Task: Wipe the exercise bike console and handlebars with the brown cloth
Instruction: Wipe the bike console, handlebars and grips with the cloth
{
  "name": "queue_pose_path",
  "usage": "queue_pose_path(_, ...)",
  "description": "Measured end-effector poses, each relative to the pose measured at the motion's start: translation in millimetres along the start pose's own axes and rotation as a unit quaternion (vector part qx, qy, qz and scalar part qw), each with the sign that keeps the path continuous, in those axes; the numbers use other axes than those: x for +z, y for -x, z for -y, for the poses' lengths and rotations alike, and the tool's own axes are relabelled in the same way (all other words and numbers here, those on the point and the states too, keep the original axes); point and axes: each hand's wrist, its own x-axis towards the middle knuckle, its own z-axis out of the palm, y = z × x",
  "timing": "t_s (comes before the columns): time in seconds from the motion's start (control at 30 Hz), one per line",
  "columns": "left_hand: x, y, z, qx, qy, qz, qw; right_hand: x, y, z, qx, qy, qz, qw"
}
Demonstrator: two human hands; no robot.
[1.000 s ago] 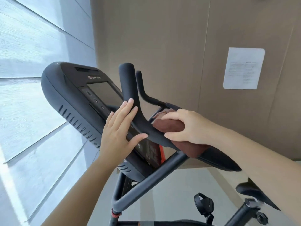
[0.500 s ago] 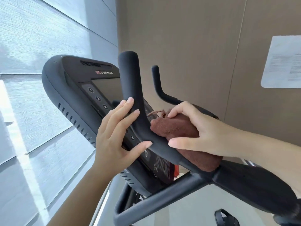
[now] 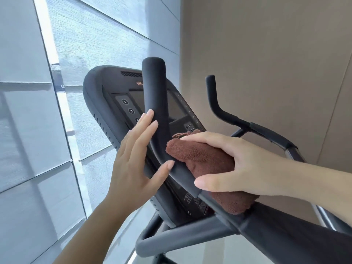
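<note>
Right hand (image 3: pixel 253 164) grips brown cloth (image 3: pixel 202 159) against handlebar (image 3: pixel 154 88) — left hand (image 3: pixel 133 159) released, touching its edge.

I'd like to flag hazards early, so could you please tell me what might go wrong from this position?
1. The right hand grips the brown cloth bunched against the near handlebar, so only a small patch touches; parts of the bar may go unwiped.
2. The left hand lies flat on that bar, right beside the numbered buttons of the console; a slip could press one.
3. The far handlebar lies beyond the right hand and could be skipped.
</note>
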Motion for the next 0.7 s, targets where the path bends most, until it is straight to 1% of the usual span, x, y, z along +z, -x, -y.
queue_pose_path(0.1,-5,-2,-8,-0.022,-0.059,0.037,0.997,-3,1,-3,-0.009,-0.028,-0.007,1.000)
queue_pose_path(0.2,-13,-5,-14,-0.036,-0.132,0.082,0.987,-8,-3,-9,-0.037,-0.052,-0.034,0.997)
queue_pose_path(0.23,-16,-6,-16,-0.040,-0.155,0.099,0.982,-11,-6,-11,-0.048,-0.066,-0.057,0.995)
queue_pose_path(0.3,-22,-9,-22,-0.046,-0.191,0.125,0.972,-17,-18,-16,-0.069,-0.095,-0.134,0.984)
queue_pose_path(0.37,-25,-12,-30,-0.052,-0.215,0.146,0.964,-21,-39,-18,-0.099,-0.141,-0.206,0.963)
queue_pose_path(0.43,-28,-14,-38,-0.067,-0.239,0.166,0.955,-19,-61,-17,-0.125,-0.179,-0.244,0.945)
queue_pose_path(0.5,-30,-16,-45,-0.087,-0.261,0.183,0.944,-10,-75,-15,-0.142,-0.206,-0.234,0.939)
queue_pose_path(0.6,-31,-17,-51,-0.114,-0.273,0.200,0.934,6,-74,-21,-0.146,-0.283,-0.199,0.927)
queue_pose_path(0.63,-31,-17,-53,-0.123,-0.272,0.203,0.933,8,-69,-26,-0.142,-0.294,-0.180,0.928)
queue_pose_path(0.7,-29,-19,-55,-0.138,-0.266,0.207,0.931,8,-55,-39,-0.131,-0.306,-0.112,0.936)
